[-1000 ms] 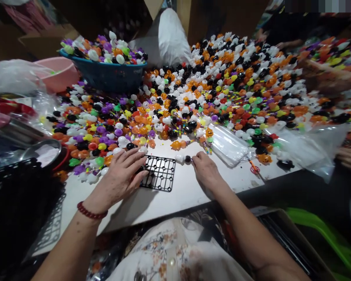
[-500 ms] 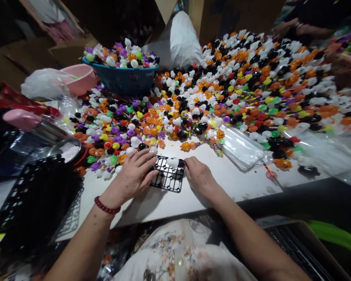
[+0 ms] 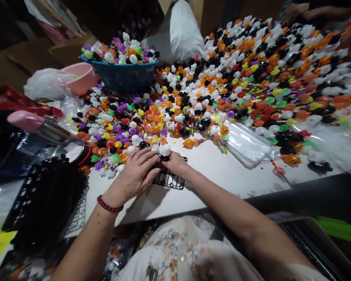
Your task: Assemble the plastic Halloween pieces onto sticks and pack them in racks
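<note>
A black plastic grid lies on the white table in front of me, its left part under my hands. My left hand, a red bead bracelet on its wrist, rests over the grid's left edge with fingers bent round it. Close beside it, my right hand is closed on a white and black figure above the grid's upper part. The figure stands upright with its white end up. My right fingertips are partly hidden behind it. An orange figure lies just beyond the grid.
Colourful small figures are heaped across the table. Behind them stand a blue basket and a pink bowl. Clear plastic bags and orange scissors lie right; stacked black grids and a pink-topped flask are left.
My right hand has moved left across the grid, close to my left hand. The white and black figure has gone left with it and now stands upright. The view has shifted slightly.
</note>
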The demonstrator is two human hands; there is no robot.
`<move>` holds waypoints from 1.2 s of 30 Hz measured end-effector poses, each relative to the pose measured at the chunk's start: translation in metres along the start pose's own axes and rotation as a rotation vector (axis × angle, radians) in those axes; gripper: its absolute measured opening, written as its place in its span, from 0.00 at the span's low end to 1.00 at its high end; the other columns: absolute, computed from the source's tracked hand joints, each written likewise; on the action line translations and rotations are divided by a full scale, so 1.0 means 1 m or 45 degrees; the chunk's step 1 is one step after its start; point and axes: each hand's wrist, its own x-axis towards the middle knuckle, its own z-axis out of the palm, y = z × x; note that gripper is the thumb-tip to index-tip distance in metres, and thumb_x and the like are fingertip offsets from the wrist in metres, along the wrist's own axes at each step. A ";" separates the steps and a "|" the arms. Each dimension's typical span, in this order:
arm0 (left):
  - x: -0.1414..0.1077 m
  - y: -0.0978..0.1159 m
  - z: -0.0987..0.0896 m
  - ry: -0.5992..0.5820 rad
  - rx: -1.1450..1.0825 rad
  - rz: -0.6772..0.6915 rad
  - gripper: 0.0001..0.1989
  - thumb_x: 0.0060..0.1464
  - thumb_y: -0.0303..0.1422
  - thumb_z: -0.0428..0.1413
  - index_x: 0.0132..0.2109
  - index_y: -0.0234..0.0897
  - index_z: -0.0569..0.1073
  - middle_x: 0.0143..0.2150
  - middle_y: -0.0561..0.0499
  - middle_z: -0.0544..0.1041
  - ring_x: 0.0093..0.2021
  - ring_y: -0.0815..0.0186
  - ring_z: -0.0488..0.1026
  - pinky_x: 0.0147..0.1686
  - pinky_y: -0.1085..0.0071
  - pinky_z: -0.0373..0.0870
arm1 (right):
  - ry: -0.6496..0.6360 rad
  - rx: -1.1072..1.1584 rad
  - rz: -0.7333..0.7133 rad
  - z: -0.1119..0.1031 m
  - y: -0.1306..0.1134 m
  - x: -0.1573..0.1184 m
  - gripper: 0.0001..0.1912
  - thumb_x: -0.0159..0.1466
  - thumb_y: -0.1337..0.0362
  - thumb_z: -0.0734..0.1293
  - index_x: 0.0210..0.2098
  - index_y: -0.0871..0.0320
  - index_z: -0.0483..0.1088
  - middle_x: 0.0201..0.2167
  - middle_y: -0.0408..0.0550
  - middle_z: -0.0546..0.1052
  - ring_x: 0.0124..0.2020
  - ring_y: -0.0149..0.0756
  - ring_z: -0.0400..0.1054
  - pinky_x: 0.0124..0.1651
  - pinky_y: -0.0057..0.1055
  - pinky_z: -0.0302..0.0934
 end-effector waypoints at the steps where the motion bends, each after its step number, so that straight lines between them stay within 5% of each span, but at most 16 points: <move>1: 0.000 0.000 0.000 -0.005 0.000 -0.005 0.19 0.64 0.37 0.51 0.60 0.41 0.68 0.62 0.44 0.71 0.67 0.54 0.61 0.65 0.48 0.56 | -0.008 0.002 -0.011 0.001 0.000 0.001 0.17 0.57 0.67 0.72 0.47 0.57 0.74 0.41 0.47 0.81 0.42 0.40 0.74 0.47 0.34 0.67; 18: 0.000 -0.003 -0.003 0.020 -0.021 -0.015 0.18 0.64 0.36 0.51 0.60 0.40 0.67 0.61 0.42 0.71 0.66 0.54 0.61 0.65 0.47 0.57 | -0.140 -0.014 -0.143 0.005 0.012 0.026 0.14 0.59 0.64 0.71 0.45 0.59 0.74 0.38 0.46 0.80 0.40 0.37 0.73 0.43 0.32 0.66; 36: -0.006 0.006 -0.009 -0.019 -0.134 0.022 0.21 0.63 0.34 0.52 0.62 0.43 0.66 0.65 0.43 0.67 0.67 0.54 0.60 0.68 0.48 0.55 | -0.273 -0.211 -0.358 -0.020 0.007 -0.002 0.15 0.61 0.67 0.68 0.48 0.58 0.73 0.42 0.47 0.80 0.43 0.39 0.73 0.45 0.30 0.63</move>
